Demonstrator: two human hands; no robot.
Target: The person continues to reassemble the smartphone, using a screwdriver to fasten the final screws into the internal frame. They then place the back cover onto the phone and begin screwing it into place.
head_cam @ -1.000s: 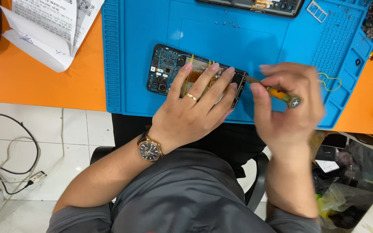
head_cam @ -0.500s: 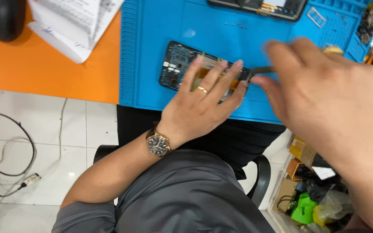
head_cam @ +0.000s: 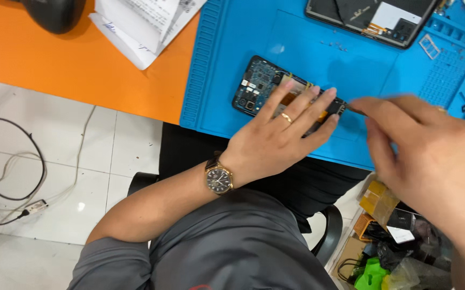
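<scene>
Under the left hand (head_cam: 275, 140), fingers spread, lies the opened phone (head_cam: 267, 86); blurred right hand's (head_cam: 431, 156) fingers unclear.

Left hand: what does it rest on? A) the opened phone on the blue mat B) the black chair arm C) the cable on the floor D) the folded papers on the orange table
A: the left hand lies spread, fingers flat across the opened phone on the blue mat.
</scene>
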